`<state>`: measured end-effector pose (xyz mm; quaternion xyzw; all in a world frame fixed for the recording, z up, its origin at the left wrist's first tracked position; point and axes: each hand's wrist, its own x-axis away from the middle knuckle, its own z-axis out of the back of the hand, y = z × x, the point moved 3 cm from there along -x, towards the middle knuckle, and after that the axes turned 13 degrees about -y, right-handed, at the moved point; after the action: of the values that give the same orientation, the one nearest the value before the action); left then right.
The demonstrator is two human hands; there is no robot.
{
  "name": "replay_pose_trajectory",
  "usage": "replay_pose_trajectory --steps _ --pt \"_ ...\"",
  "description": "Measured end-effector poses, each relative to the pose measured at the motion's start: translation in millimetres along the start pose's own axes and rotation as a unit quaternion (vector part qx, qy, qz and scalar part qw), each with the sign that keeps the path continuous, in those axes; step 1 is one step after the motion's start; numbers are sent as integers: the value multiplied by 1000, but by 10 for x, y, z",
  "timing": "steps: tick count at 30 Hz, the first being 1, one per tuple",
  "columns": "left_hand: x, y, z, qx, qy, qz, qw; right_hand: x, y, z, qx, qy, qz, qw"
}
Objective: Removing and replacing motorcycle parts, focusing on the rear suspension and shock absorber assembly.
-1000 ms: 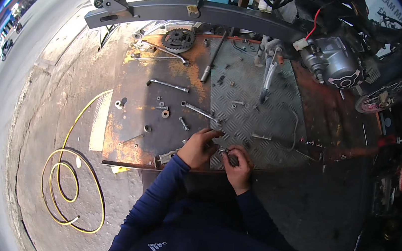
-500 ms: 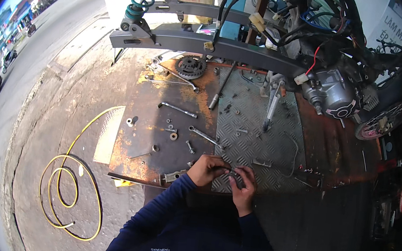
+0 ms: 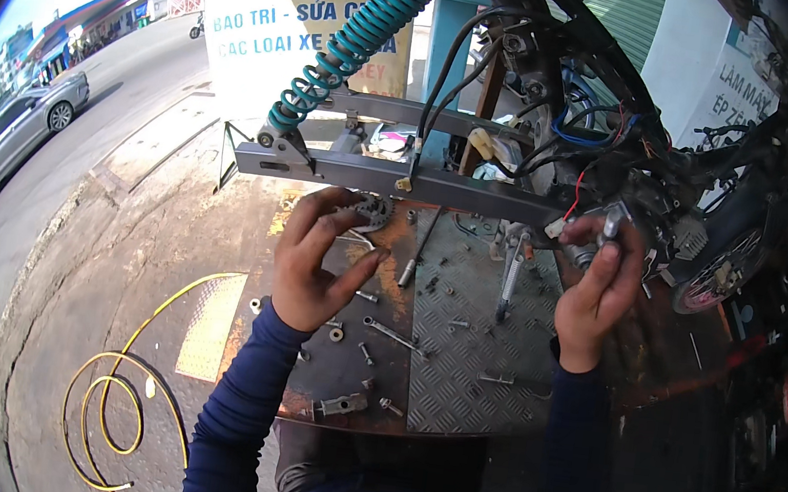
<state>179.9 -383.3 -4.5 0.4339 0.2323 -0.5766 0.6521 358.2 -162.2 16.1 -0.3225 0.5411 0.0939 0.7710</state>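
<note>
My left hand [image 3: 311,261] is raised over the work plate with fingers curved and thumb apart, nothing between them. Just behind its fingertips lies a toothed sprocket [image 3: 376,214], partly covered by the hand. Above that runs the grey swingarm [image 3: 325,167] of a motorcycle frame. On the right, my right hand [image 3: 599,296] is lifted in front of the engine, fingers and thumb closed on a short shiny metal piece [image 3: 612,223]. Its exact kind is hard to make out. A red wire [image 3: 575,197] with a pale connector hangs beside these fingers.
A teal shock spring [image 3: 356,35] rises from the swingarm's end. On the plate lie a wrench [image 3: 395,336], a long-handled tool [image 3: 418,254], a metal bracket [image 3: 340,405] and several bolts. A yellow hose [image 3: 104,407] coils on the ground; a silver car [image 3: 29,137] is on the road.
My hands, together near the plate's front edge before, have parted and risen forward, left one to the left, right one toward the engine. The view has tilted up; the car shows further along.
</note>
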Motion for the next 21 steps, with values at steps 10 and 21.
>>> replay_pose_trajectory --steps 10,21 --pt "-2119 -623 433 70 -243 54 966 -2977 67 -398 378 85 99 916" --pt "-2094 -398 477 -3 -197 64 978 -2715 -268 -602 385 111 41 915"
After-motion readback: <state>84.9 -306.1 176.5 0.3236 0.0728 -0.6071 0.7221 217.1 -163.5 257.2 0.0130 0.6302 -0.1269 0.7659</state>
